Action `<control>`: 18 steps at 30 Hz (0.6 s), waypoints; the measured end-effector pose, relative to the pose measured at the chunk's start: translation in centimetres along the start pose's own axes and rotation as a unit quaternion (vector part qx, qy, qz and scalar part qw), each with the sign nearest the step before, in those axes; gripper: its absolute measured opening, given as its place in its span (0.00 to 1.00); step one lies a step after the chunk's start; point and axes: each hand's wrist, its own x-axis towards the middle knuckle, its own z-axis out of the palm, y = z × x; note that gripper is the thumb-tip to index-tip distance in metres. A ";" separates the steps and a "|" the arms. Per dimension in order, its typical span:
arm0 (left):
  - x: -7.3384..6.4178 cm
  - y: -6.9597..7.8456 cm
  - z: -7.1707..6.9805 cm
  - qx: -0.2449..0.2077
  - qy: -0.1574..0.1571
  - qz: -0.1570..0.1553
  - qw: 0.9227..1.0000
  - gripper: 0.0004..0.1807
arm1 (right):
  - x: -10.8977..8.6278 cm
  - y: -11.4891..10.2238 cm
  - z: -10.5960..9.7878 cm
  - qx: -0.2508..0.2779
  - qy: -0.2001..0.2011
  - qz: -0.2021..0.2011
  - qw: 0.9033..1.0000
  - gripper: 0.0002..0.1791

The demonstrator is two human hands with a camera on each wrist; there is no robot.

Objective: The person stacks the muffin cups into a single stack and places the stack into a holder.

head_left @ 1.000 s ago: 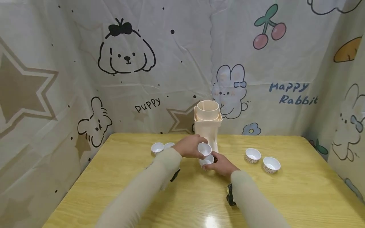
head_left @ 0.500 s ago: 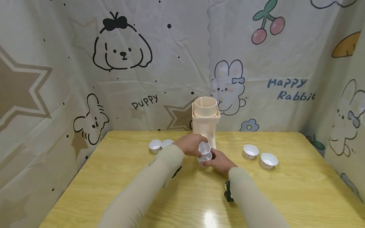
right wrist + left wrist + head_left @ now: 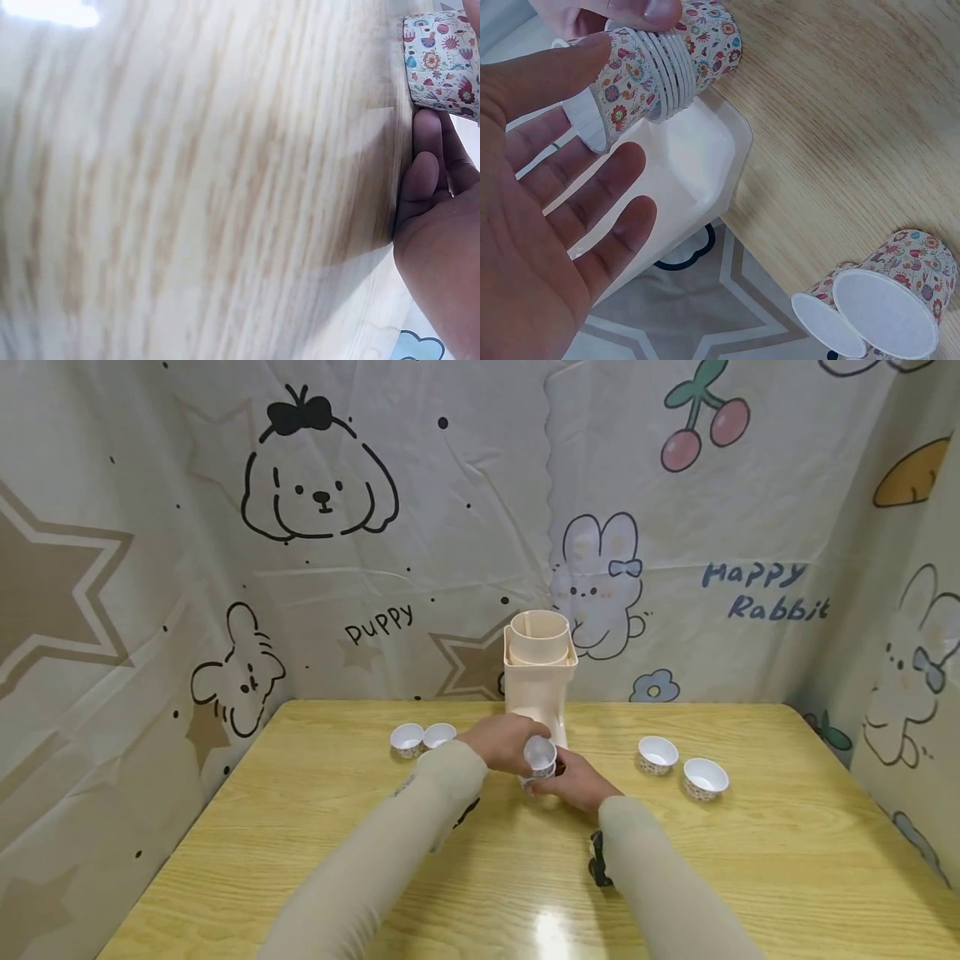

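Observation:
In the head view my left hand (image 3: 504,743) pinches a small white-lined paper cup (image 3: 541,755) in front of the cream plastic holder (image 3: 537,683). Below it, my right hand (image 3: 581,783) grips a stack of flower-printed paper cups (image 3: 673,71), bottoms resting on or close to the tabletop. The left wrist view shows the upper cup (image 3: 621,91) nested into the stack, several rims bunched together. My left thumb lies on its side, while the other fingers spread by its mouth. The right wrist view has the lowest cup (image 3: 442,64) beside my curled right fingers.
Two paper cups stand at the left, one (image 3: 407,740) beside another (image 3: 439,735), with part of another rim by the sleeve. Two more stand apart at the right, one (image 3: 657,755) behind the other (image 3: 705,779). A patterned curtain (image 3: 480,552) closes off the table's back.
The left hand's cup has come down into the stack in the right hand, so the lower cup's mouth no longer shows. The head view has shifted slightly.

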 end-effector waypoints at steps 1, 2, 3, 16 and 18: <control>0.0 0.0 0.0 0.002 -0.002 0.000 1.000 0.34 | 0.0 0.0 0.0 0.001 0.002 -0.002 1.000 0.33; 0.0 0.0 0.0 0.005 -0.004 -0.001 1.000 0.34 | 0.0 0.0 0.0 0.001 0.003 -0.002 1.000 0.33; 0.0 0.0 0.0 0.009 -0.005 -0.001 1.000 0.34 | 0.1 0.0 0.0 0.001 0.004 -0.003 1.000 0.34; 0.3 0.0 0.2 0.015 -0.017 -0.004 1.000 0.32 | 0.2 0.3 0.0 -0.001 0.008 0.001 1.000 0.35; 0.4 -0.1 0.3 0.021 -0.021 -0.007 1.000 0.33 | 0.2 0.3 0.0 -0.002 0.008 -0.002 1.000 0.35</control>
